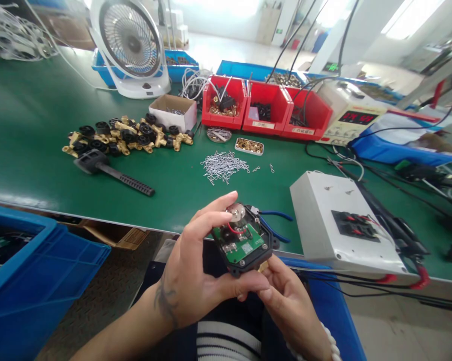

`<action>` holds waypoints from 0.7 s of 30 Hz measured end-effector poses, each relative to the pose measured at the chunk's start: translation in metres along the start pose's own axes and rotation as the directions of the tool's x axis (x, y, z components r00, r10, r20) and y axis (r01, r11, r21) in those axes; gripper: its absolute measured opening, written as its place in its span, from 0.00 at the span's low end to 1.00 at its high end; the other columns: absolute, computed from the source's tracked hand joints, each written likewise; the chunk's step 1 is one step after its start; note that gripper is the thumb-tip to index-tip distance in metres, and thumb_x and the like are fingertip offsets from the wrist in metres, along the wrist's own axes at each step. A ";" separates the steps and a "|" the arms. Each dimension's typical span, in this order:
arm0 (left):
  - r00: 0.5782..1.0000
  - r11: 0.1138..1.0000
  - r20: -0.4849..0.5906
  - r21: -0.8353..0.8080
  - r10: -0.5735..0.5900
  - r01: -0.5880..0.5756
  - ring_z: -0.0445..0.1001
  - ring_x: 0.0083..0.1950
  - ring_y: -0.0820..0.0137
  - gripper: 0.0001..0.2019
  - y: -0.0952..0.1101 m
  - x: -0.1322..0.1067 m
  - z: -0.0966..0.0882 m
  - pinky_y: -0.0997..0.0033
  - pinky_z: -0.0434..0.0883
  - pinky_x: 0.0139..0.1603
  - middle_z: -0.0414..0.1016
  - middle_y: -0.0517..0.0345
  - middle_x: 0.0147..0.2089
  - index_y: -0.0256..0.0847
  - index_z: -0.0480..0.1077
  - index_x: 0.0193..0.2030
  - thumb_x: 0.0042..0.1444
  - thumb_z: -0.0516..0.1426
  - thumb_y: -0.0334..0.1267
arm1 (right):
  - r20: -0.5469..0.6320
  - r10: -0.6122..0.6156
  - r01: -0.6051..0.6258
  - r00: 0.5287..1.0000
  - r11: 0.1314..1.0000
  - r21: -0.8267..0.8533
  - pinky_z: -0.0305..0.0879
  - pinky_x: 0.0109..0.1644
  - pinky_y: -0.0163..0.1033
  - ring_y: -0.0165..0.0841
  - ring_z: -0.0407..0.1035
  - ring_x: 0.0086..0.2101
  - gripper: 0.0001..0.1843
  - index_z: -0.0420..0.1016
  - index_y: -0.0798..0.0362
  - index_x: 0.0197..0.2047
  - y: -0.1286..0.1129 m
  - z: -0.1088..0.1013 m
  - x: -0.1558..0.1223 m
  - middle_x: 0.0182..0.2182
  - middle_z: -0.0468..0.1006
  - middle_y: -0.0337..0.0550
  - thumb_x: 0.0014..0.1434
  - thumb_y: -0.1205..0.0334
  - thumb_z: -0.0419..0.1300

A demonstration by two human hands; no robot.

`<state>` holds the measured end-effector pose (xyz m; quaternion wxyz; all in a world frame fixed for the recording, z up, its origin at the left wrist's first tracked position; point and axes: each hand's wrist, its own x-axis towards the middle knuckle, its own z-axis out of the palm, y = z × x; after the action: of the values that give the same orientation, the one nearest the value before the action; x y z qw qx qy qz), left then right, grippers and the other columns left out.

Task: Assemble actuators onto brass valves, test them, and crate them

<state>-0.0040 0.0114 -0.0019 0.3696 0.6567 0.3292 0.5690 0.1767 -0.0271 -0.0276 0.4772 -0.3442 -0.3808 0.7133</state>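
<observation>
My left hand [196,265] grips a black housing [256,260] with its open face up, fingers along the far left side and thumb along the near edge. Inside the housing lie a green circuit board [244,245], a red wire and a round metal disc [236,212]. My right hand [286,296] is closed at the underside near the lower right corner, where a bit of a brass fitting [263,266] shows by its fingers; the rest of that fitting is hidden. Blue-handled pliers [276,233] lie on the bench just behind the housing.
On the green bench [177,185] are a pile of metal clips [224,165], a tin of brass pieces [249,146], brass fittings with black caps [128,135] and a black tool [113,173]. Red bins [265,110] and a fan [130,45] stand behind. A grey box [316,220] sits right.
</observation>
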 end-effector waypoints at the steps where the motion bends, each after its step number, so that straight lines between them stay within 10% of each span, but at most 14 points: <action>1: 1.000 1.000 -0.011 -0.006 -0.010 0.010 0.63 0.70 0.51 0.34 0.000 -0.001 0.000 0.47 0.64 0.67 0.61 0.46 0.71 0.49 0.60 0.58 0.47 0.72 0.37 | 0.001 0.002 -0.002 1.000 1.000 0.003 0.74 0.40 0.36 0.31 0.75 0.32 0.26 0.73 0.50 0.55 0.000 0.000 0.000 0.33 0.78 0.40 0.57 0.51 0.71; 15: 0.980 0.950 0.068 0.242 0.187 -0.198 0.66 0.69 0.57 0.28 0.006 0.005 -0.005 0.56 0.65 0.67 0.63 0.44 0.70 0.47 0.65 0.55 0.50 0.70 0.39 | -0.005 0.002 -0.002 1.000 1.000 -0.002 0.73 0.38 0.34 0.30 0.75 0.31 0.24 0.73 0.50 0.53 0.001 0.002 -0.001 0.31 0.77 0.39 0.57 0.52 0.71; 21: 0.997 0.996 -0.035 0.063 0.072 -0.070 0.69 0.67 0.53 0.29 0.005 0.001 -0.001 0.52 0.69 0.64 0.68 0.44 0.67 0.46 0.65 0.51 0.45 0.73 0.37 | 0.041 0.010 -0.011 0.999 1.000 0.018 0.73 0.41 0.32 0.28 0.75 0.34 0.21 0.76 0.45 0.54 0.000 0.004 0.000 0.40 0.79 0.42 0.58 0.52 0.70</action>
<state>-0.0044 0.0101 0.0026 0.3224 0.6685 0.3298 0.5835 0.1730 -0.0276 -0.0253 0.4686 -0.3270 -0.3822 0.7262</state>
